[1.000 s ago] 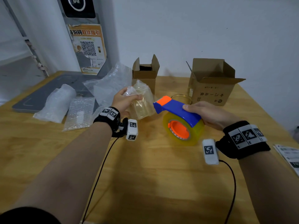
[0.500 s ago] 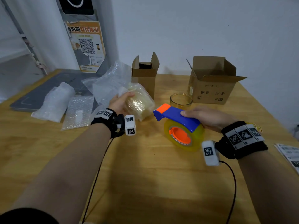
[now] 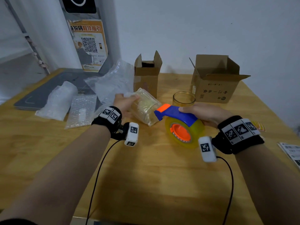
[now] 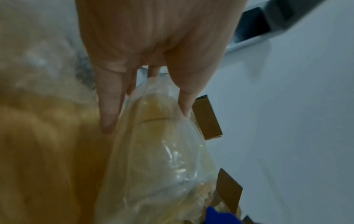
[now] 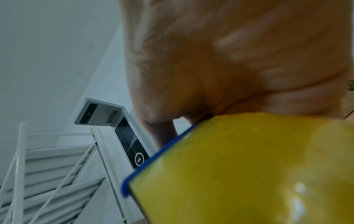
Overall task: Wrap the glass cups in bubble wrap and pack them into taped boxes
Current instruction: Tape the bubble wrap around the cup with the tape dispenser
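Note:
My left hand (image 3: pixel 125 103) grips a glass cup wrapped in bubble wrap (image 3: pixel 145 108), lying on its side just above the table; the left wrist view shows the thumb and fingers (image 4: pixel 109 109) around the wrapped cup (image 4: pixel 162 159). My right hand (image 3: pixel 203 112) holds a blue and orange tape dispenser (image 3: pixel 175 115) with a yellowish tape roll (image 3: pixel 183 132), its orange nose next to the wrapped cup. The roll (image 5: pixel 249 166) fills the right wrist view. A bare glass cup (image 3: pixel 183 99) stands behind the dispenser. A narrow open box (image 3: pixel 146 75) and a wider open box (image 3: pixel 214 80) stand at the back.
Loose bubble wrap sheets (image 3: pixel 113 80), a wrapped bundle (image 3: pixel 58 99) and a small bubble bag (image 3: pixel 81 109) lie left on the wooden table (image 3: pixel 146 176). A grey mat (image 3: pixel 40 95) lies at the far left. Papers (image 3: pixel 290 151) sit at the right edge. Wrist cables trail toward me.
My left hand has turned the wrapped cup from upright onto its side and lowered it. The tape dispenser stays about where it was, beside the cup.

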The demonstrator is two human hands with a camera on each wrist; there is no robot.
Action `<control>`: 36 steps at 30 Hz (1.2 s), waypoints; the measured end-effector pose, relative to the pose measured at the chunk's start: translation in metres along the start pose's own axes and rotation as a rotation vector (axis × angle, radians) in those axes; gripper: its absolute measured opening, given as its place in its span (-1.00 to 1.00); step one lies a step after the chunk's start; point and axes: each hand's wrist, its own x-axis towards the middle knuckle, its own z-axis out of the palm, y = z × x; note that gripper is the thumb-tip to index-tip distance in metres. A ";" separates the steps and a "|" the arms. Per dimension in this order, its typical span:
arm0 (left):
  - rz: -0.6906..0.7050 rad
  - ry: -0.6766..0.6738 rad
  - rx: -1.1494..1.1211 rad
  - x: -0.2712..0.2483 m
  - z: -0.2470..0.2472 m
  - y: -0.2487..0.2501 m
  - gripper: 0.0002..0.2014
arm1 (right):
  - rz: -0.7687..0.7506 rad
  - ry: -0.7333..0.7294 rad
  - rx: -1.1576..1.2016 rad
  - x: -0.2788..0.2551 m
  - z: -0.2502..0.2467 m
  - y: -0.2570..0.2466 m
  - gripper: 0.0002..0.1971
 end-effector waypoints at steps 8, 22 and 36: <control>0.561 -0.258 0.772 -0.006 -0.005 0.010 -0.54 | -0.015 0.026 0.044 0.003 0.004 -0.002 -0.53; 0.468 -0.113 0.736 -0.006 0.001 -0.007 -0.23 | -0.091 0.002 0.253 -0.009 0.002 0.007 -0.57; 0.373 -0.075 0.668 -0.004 -0.001 -0.002 -0.30 | -0.020 0.020 -0.064 -0.036 -0.014 0.001 -0.58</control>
